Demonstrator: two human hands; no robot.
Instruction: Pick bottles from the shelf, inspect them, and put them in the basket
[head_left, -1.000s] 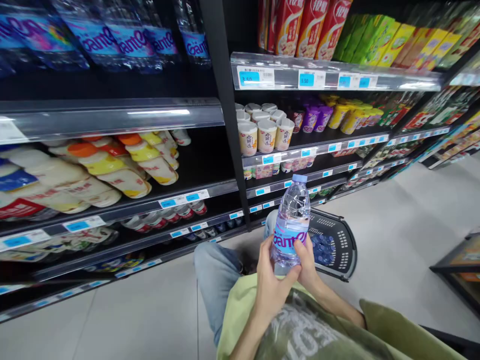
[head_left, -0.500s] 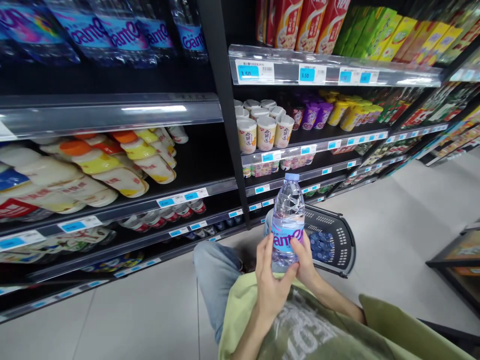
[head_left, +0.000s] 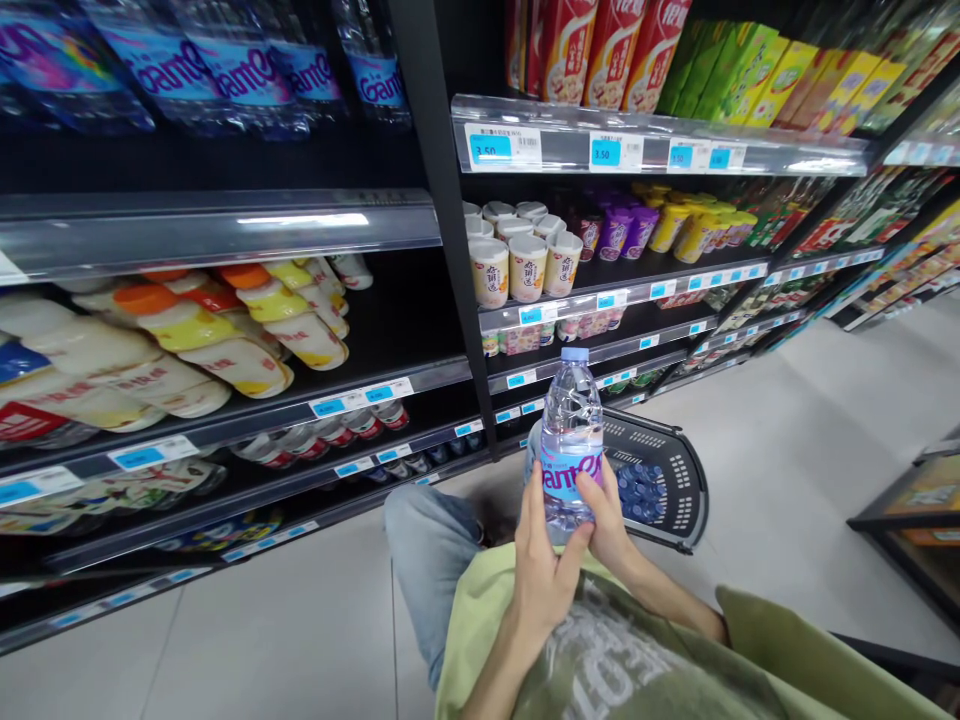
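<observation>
The clear plastic water bottle with a purple label (head_left: 571, 440) stood upright between both palms, left hand (head_left: 541, 568) and right hand (head_left: 611, 525) clasped around its lower half, above the black perforated shopping basket (head_left: 679, 480).

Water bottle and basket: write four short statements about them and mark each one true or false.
1. The left hand and the right hand both hold the water bottle upright. True.
2. The bottle is open at the top. False: a pale blue cap closes it.
3. The black basket stands on the floor beyond the bottle. True.
4. The basket has nothing in it. False: blue-topped bottles lie inside.
</observation>
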